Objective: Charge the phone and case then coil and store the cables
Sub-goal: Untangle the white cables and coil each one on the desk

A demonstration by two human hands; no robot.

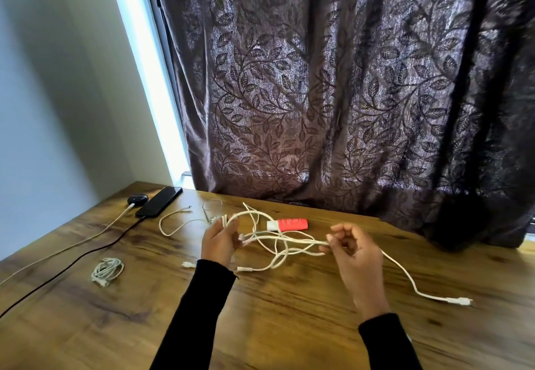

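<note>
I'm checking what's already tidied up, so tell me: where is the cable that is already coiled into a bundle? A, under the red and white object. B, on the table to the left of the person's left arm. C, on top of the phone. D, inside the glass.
B: the coiled cable lies on the wooden table, left of the left hand and its sleeve, apart from the phone and the glass.

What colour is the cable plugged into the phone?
Black cable, running from the dark slab phone; head view.
</note>
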